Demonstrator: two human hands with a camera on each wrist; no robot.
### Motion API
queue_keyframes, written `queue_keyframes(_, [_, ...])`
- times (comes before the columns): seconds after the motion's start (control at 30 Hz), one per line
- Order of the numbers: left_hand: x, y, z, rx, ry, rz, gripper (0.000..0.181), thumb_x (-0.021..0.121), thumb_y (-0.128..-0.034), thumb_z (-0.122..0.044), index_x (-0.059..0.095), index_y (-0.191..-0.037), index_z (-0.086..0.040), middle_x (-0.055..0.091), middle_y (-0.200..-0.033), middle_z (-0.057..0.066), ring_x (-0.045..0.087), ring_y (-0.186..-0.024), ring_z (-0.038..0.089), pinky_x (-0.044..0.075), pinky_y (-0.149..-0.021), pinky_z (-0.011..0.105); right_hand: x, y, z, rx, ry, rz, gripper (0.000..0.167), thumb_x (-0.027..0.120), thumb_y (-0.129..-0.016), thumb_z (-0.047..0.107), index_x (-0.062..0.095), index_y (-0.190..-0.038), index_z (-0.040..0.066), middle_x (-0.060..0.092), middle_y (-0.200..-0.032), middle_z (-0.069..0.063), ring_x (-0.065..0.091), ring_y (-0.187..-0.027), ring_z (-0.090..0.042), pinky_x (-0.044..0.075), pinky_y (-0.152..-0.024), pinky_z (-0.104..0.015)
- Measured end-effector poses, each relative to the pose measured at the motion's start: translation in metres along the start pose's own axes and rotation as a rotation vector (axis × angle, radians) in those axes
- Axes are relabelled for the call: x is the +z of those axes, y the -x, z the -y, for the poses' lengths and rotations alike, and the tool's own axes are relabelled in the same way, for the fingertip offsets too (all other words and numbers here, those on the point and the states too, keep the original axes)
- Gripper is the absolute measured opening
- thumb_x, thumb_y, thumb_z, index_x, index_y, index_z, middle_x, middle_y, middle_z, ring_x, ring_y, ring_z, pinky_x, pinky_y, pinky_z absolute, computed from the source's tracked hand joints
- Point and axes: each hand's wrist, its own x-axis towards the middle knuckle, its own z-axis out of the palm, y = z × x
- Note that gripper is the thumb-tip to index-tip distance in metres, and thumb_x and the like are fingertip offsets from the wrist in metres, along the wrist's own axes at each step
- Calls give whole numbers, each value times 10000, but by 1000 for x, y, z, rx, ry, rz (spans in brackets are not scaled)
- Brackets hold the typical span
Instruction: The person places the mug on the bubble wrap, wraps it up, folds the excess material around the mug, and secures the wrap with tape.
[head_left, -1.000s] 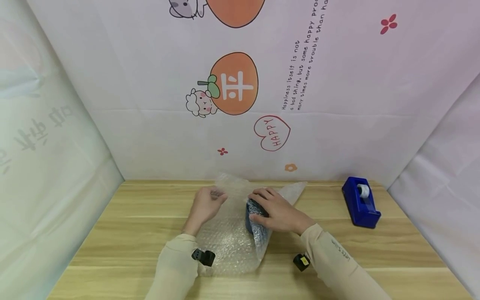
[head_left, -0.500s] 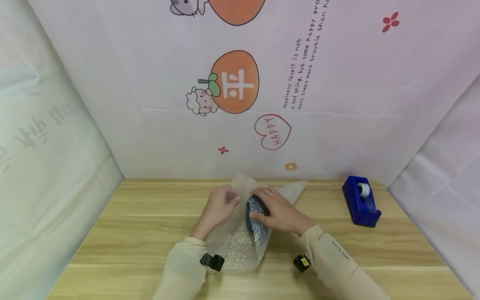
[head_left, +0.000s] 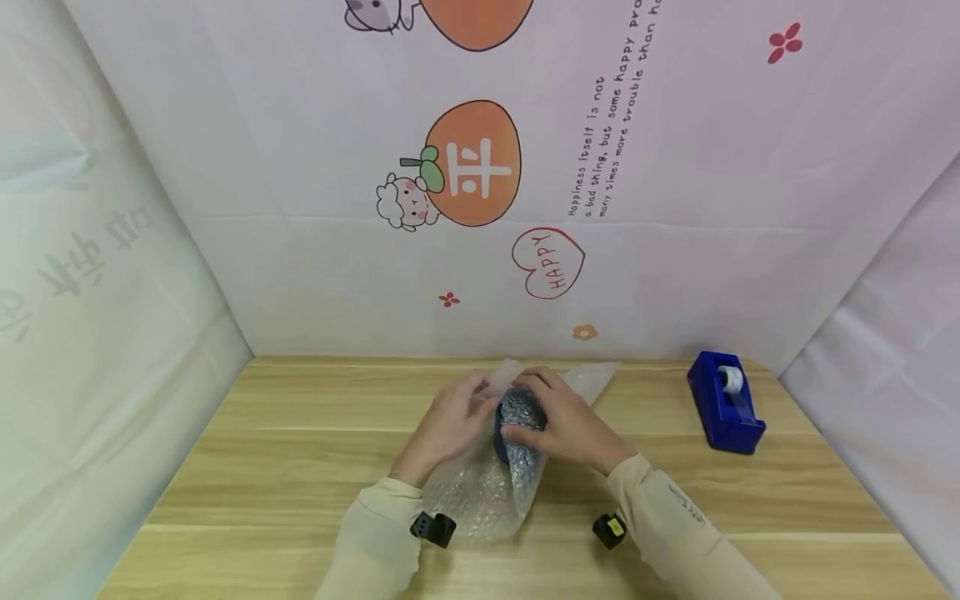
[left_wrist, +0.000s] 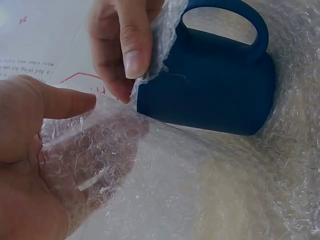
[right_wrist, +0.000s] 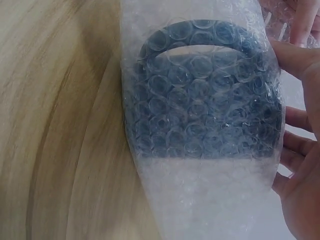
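A dark blue mug [left_wrist: 210, 80] with a loop handle lies on its side on a sheet of bubble wrap [head_left: 468, 500], one layer folded over it. Through that layer my right hand [head_left: 562, 421] grips the mug near one end, thumb and fingers spread across it. In the right wrist view the mug shows dimly behind the bubbles. My left hand [head_left: 453, 425] holds the wrap's loose left part, raised beside the mug; in the left wrist view the thumb lies in front and the fingers show blurred behind the film.
A blue tape dispenser [head_left: 726, 404] with a white roll stands at the table's right back. The wooden table [head_left: 300, 467] meets a printed cloth wall [head_left: 337, 275] behind. Each wrist carries a small black camera [head_left: 433, 528].
My left hand has moved right toward the mug, drawing the left part of the bubble wrap up and over with it. The right hand has stayed on the mug.
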Motion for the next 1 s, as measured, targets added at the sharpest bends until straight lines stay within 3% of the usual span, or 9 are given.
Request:
queue_keyframes(0.23, [5, 3, -8, 30, -84, 68, 316, 513, -1071, -232, 635, -1328, -93, 691, -1257, 120, 662, -1131, 304, 530, -963, 484, -6, 11, -8, 3, 12, -55, 773, 785, -790, 630, 618, -1322, 96, 541, -1359, -62, 515, -1262, -273, 468, -1031, -497])
queue_keyframes(0.47, [20, 9, -27, 96, -350, 71, 333, 534, -1068, -270, 688, -1285, -70, 685, -1225, 126, 653, -1115, 286, 542, -941, 460, -25, 28, -22, 51, 50, 4, 925, 808, -754, 644, 540, -1438, 82, 469, -1440, -112, 462, -1311, -340, 467, -1003, -587])
queue_keyframes(0.63, [33, 13, -38, 34, -487, 80, 387, 545, -1054, -379, 718, -1267, -107, 623, -1304, 209, 601, -1182, 350, 544, -935, 490, -35, 37, -32, 87, 64, 44, 1017, 837, -710, 650, 490, -1480, 81, 439, -1463, -161, 453, -1315, -387, 467, -991, -616])
queue_keyframes(0.77, [47, 16, -43, -30, -510, 27, 434, 541, -1045, -429, 739, -1226, -87, 577, -1336, 261, 548, -1219, 408, 543, -930, 503, -36, 42, -38, 94, 64, 46, 1065, 837, -679, 681, 489, -1477, 67, 433, -1467, -202, 430, -1330, -405, 451, -1008, -626])
queue_keyframes(1.0, [68, 15, -51, -121, -397, -179, 480, 551, -1039, -432, 777, -1006, -10, 593, -1243, 256, 536, -1125, 415, 540, -819, 506, -38, 46, -42, 69, 59, 18, 1046, 962, -615, 482, 511, -1448, 39, 458, -1421, -225, 440, -1302, -427, 442, -1011, -628])
